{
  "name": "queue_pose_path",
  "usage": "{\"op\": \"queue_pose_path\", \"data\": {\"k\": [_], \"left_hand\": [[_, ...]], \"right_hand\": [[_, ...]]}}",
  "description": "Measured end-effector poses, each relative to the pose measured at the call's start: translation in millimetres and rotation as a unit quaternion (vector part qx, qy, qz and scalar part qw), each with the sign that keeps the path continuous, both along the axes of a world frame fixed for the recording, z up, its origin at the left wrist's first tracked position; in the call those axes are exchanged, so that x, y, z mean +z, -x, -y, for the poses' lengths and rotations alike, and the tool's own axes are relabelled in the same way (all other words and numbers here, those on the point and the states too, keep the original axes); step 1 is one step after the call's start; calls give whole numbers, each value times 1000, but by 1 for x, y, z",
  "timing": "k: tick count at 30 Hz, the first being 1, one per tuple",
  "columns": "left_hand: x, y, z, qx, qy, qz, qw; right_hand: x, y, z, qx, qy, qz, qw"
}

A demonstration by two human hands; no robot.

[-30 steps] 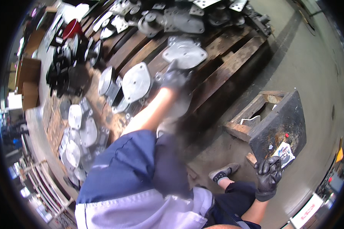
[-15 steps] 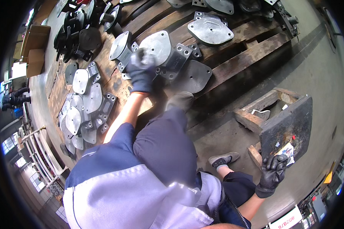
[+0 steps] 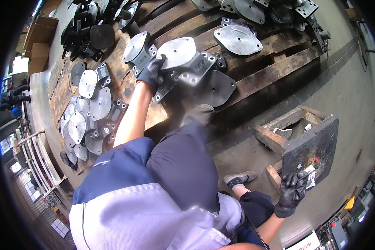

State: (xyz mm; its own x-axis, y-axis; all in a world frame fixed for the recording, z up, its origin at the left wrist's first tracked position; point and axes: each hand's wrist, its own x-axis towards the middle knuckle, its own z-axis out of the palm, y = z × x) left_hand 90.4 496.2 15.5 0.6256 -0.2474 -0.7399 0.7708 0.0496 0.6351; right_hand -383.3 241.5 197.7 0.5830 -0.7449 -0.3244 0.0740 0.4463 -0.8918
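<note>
Evidently, a lift-or-shift grip on one part. Left hand (image 3: 151,75), dark-gloved: fingers appear closed on the left end of a pale, oval-flanged metal mount (image 3: 180,51); the underside of the hold is hidden. The mount is at the near edge of the wooden pallet (image 3: 275,68), flange face up, its drilled bracket arms toward the wearer and slightly blurred.

Neighbours: a smaller-looking oval-flanged mount (image 3: 134,48) just left, close to the knuckles; a dark rounded plate (image 3: 221,89) below right; another pale mount (image 3: 238,39) farther up the pallet, apart. A heap of flanged parts (image 3: 77,127) lies left of the forearm.

Right hand (image 3: 292,191), also gloved: fingers loosely curled, no part visible in them, beside the dark board of a wooden stand (image 3: 312,143) (a white scrap shows just past the fingertips).

Handling, as judged: the flange is broad and the hold is at one end, so the far side will likely want to droop. Best to get the thumb well over the rim, keep the wrist firm, and clear the left neighbour's bracket. A second hand under the bracket arms would steady it.
</note>
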Motion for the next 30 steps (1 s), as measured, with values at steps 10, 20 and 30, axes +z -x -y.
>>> {"op": "queue_pose_path", "data": {"k": [10,20,30], "left_hand": [[42,-29,55,158,179,-157,958],[32,-86,81,-1,418,-72,905],[23,12,33,-107,-270,313,904]], "right_hand": [[-5,-10,6,2,-10,4,1000],[-1,-8,7,1,18,0,1000],[4,1,6,6,32,13,999]]}}
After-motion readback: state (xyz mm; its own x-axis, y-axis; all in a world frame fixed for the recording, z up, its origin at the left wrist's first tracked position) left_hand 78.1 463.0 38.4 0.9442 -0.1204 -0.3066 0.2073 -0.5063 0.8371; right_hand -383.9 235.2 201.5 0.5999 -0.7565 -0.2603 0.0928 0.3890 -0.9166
